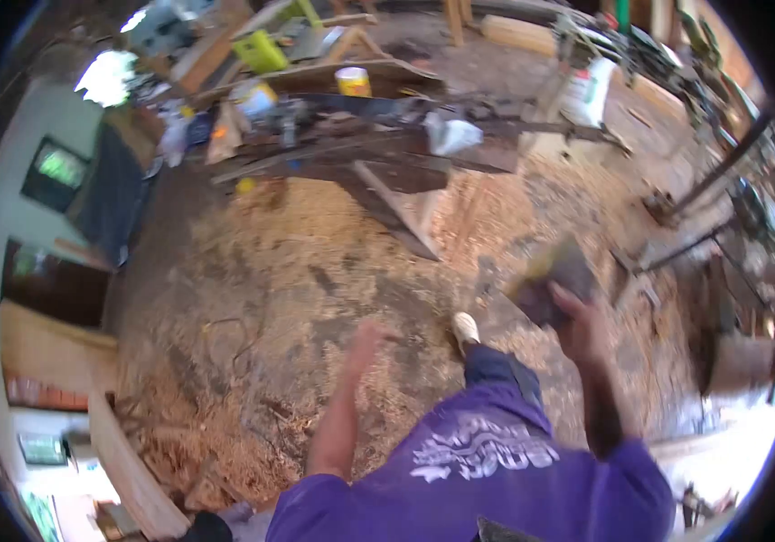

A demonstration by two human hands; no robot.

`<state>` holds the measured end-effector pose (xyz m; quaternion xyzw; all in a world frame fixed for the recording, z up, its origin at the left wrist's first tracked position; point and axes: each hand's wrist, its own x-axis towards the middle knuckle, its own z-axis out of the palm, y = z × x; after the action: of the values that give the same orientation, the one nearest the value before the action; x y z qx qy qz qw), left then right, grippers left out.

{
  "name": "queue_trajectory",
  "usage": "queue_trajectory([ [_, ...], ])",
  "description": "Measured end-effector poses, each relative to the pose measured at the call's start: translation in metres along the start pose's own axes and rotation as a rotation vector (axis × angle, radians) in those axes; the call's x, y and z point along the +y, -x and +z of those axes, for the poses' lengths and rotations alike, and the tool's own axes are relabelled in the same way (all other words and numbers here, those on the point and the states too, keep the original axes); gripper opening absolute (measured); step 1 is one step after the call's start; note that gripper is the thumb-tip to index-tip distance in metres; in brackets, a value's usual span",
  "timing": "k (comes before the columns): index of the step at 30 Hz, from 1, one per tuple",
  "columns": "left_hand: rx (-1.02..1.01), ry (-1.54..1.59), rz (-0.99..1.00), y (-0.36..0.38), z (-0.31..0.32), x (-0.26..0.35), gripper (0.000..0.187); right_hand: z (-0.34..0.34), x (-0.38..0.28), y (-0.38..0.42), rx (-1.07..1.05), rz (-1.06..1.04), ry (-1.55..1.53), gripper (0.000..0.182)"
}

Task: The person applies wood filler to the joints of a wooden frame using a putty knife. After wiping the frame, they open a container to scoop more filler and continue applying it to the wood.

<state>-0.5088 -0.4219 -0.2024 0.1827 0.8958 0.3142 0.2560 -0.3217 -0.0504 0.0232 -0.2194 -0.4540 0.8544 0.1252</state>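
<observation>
My right hand [579, 321] grips a flat, dark grey-brown piece [550, 280] with a yellowish edge, held out over the floor; motion blur hides its exact kind. The thumb lies across its near face. My left hand [374, 336] is held forward above the shavings with fingers stretched out and nothing in it, somewhat blurred. Between the two arms one shoe [465, 327] shows on the ground below.
Wood shavings [487, 212] cover much of the floor [333, 298]. Ahead lie planks [396, 208], a white plastic bag [452, 134] and a yellow-and-white tub [353, 81]. A white sack [589, 93] stands at the far right. Curved pale timber [130, 461] is at the lower left.
</observation>
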Motion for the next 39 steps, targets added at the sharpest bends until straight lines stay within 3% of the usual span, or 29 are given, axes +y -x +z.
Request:
queue_trajectory([
  [1,0.084,0.131,-0.062,-0.01,-0.017,-0.015,0.027,0.018,-0.003,-0.03,-0.126,-0.072,-0.124,0.039],
  [4,0.329,0.356,-0.21,-0.028,-0.032,-0.044,0.031,0.065,0.003,-0.121,-0.157,-0.088,-0.302,0.033],
  [6,0.311,0.238,-0.189,-0.028,-0.024,-0.093,0.033,0.1,-0.002,-0.165,-0.211,-0.05,-0.278,0.04],
  [8,0.203,0.412,-0.291,-0.002,-0.03,-0.093,0.031,0.131,-0.002,-0.211,-0.28,-0.009,-0.248,0.036],
  [10,0.226,0.587,-0.567,0.023,-0.031,-0.092,0.027,0.161,0.007,-0.256,-0.342,0.047,-0.211,0.033],
  [13,0.251,0.668,-0.731,0.06,0.018,-0.19,0.02,0.195,0.049,-0.329,-0.279,-0.093,0.115,0.026],
  [15,0.421,1.017,-0.782,0.058,0.021,-0.214,0.016,0.237,0.073,-0.359,-0.307,-0.172,0.258,0.025],
  [16,0.432,1.023,-0.785,0.045,0.023,-0.241,0.016,0.257,0.086,-0.369,-0.298,-0.261,0.393,0.024],
  [17,0.497,0.808,-0.734,0.028,0.026,-0.279,0.019,0.276,0.102,-0.378,-0.34,-0.216,0.371,0.026],
  [18,0.55,0.591,-0.674,0.016,0.016,-0.305,0.022,0.299,0.118,-0.386,-0.338,-0.21,0.371,0.026],
  [20,0.189,-0.263,-0.606,-0.035,-0.071,-0.317,0.027,0.342,0.151,-0.392,-0.275,0.034,0.223,0.028],
  [22,0.532,0.349,-0.721,-0.085,-0.208,-0.227,0.033,0.377,0.174,-0.401,-0.302,-0.044,0.28,0.031],
  [23,0.747,0.311,-0.514,-0.119,-0.236,-0.236,0.036,0.403,0.177,-0.399,-0.368,-0.119,0.338,0.031],
  [24,0.647,0.257,-0.524,-0.152,-0.283,-0.231,0.036,0.422,0.179,-0.396,-0.421,-0.182,0.399,0.031],
  [25,0.749,0.269,-0.376,-0.189,-0.314,-0.229,0.034,0.431,0.174,-0.401,-0.464,-0.341,0.575,0.031],
  [26,0.65,0.265,-0.342,-0.223,-0.358,-0.213,0.034,0.436,0.168,-0.405,-0.425,-0.331,0.585,0.031],
  [27,0.609,0.274,-0.177,-0.254,-0.406,-0.183,0.033,0.441,0.16,-0.411,-0.395,-0.259,0.513,0.028],
  [28,0.516,0.303,-0.21,-0.288,-0.441,-0.167,0.035,0.45,0.153,-0.416,-0.375,-0.198,0.435,0.025],
  [29,0.457,0.333,-0.249,-0.314,-0.479,-0.133,0.037,0.466,0.141,-0.419,-0.268,-0.305,0.655,0.024],
  [31,0.72,0.123,0.266,-0.397,-0.498,-0.161,0.039,0.469,0.142,-0.434,-0.206,-0.245,0.562,0.024],
  [33,0.67,0.226,0.328,-0.451,-0.537,-0.125,0.037,0.474,0.147,-0.453,-0.147,-0.183,0.472,0.024],
  [36,0.632,0.018,0.503,-0.522,-0.581,-0.074,0.044,0.486,0.163,-0.479,-0.06,-0.309,0.45,0.025],
  [38,0.588,-0.078,0.579,-0.579,-0.596,-0.059,0.061,0.493,0.172,-0.503,0.003,-0.5,0.677,0.027],
  [39,0.58,-0.204,0.575,-0.601,-0.603,-0.052,0.064,0.503,0.177,-0.513,0.05,-0.371,0.445,0.025],
])
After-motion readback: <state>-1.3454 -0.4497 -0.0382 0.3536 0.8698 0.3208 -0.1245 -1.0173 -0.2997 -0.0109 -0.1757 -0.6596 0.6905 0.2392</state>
